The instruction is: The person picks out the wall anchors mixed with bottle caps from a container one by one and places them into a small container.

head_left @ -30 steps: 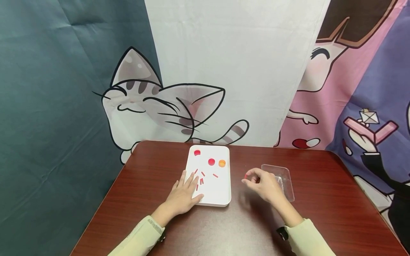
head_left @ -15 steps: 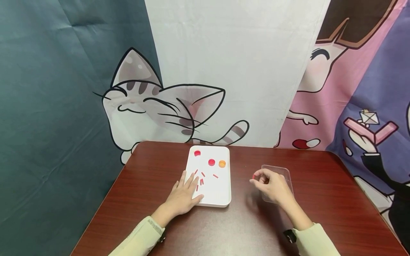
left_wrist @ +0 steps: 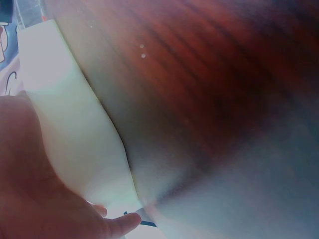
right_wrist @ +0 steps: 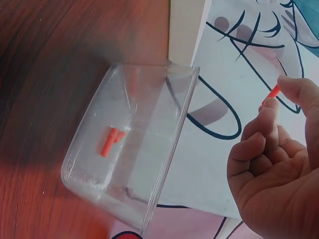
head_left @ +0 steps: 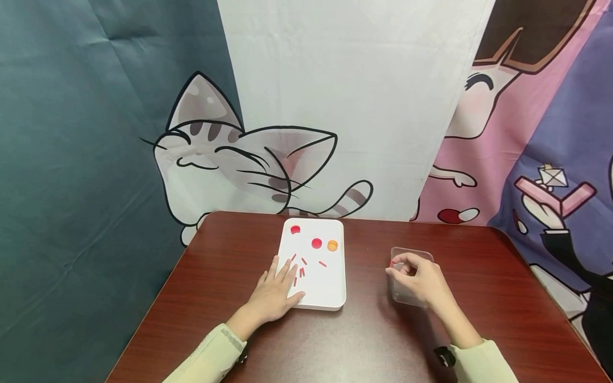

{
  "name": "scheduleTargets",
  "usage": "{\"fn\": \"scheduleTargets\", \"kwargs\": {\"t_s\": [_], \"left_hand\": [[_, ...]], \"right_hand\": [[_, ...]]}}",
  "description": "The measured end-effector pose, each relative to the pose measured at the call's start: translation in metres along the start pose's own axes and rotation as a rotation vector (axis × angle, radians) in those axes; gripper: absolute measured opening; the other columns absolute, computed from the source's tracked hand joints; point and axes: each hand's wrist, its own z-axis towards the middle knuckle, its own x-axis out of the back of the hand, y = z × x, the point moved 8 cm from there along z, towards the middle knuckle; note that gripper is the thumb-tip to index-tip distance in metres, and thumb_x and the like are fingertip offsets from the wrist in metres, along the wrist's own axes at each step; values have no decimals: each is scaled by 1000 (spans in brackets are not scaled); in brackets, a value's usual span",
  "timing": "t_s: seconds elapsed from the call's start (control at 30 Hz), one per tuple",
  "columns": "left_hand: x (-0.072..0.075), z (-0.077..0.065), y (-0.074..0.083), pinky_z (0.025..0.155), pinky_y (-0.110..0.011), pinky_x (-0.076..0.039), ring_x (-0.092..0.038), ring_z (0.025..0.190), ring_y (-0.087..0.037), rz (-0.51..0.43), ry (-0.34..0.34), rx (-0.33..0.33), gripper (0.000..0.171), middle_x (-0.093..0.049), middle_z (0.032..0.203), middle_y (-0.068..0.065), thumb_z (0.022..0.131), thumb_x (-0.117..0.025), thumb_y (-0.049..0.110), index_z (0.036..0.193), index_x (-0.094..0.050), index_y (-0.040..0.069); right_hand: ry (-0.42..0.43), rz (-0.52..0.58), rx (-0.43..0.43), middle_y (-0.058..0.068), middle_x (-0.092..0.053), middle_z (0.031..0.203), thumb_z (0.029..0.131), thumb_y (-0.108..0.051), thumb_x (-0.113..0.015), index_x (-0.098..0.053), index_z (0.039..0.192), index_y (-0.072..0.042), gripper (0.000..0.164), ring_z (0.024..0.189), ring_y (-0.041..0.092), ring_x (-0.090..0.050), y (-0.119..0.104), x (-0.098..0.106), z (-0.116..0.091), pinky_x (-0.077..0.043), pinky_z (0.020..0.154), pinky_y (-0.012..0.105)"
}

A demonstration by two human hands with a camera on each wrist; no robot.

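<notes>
My left hand point(head_left: 270, 292) rests with fingers spread on the left edge of the white tray point(head_left: 320, 295); in the left wrist view its thumb point(left_wrist: 124, 224) lies along the tray's side. Several short red sticks point(head_left: 323, 264) are scattered on the tray. Between thumb and index finger, my right hand point(right_wrist: 279, 164) pinches another small red stick point(right_wrist: 271, 93). That hand is over the clear plastic box point(head_left: 402, 299), partly hiding it in the head view. Inside the box, the right wrist view shows short red pieces point(right_wrist: 106, 144) lying together on the bottom.
Two round red pieces, one nearer the middle point(head_left: 316, 243) and one at the tray's far left corner point(head_left: 295, 230), share the tray with a round orange one point(head_left: 332, 245). The brown wooden table point(head_left: 354, 346) ends at a printed cloth backdrop point(head_left: 383, 106).
My right hand has moved right, from the space between tray and box to over the box, still pinching the red stick. The left hand has stayed on the tray.
</notes>
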Motion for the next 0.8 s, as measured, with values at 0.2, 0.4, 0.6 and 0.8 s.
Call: {"fn": "scheduleTargets", "kwargs": {"t_s": [0.2,0.4,0.6,0.8], "left_hand": [[0,0,0,106,-59,-23,3,143,-34,-3,2,-3,78,-15,157,-5,91,-32,65,150,-20,16],[-1,0,0,105,-59,-23,3,143,-34,2,4,-4,78,-15,156,-5,91,-32,65,150,-21,16],[0,0,0,105,-59,-24,1,143,-35,1,12,-4,77,-16,156,-5,91,-35,64,150,-22,17],[1,1,0,105,-60,-24,0,143,-36,-1,13,-6,76,-18,156,-6,91,-36,63,149,-24,16]], "right_hand": [[-1,2,-14,-8,-53,67,76,-46,-73,-67,90,-21,30,58,5,-47,7,5,-1,-37,50,22],[2,9,-24,-6,-54,66,77,-42,-74,-66,91,-22,26,56,6,-46,15,11,-3,-36,49,23],[-5,-3,-60,-6,-56,67,76,-43,-74,-66,92,-25,26,59,6,-48,28,16,-5,-36,51,23],[-24,33,-88,-3,-55,71,77,-43,-73,-66,93,-23,27,63,6,-47,39,21,-7,-36,52,23]]}}
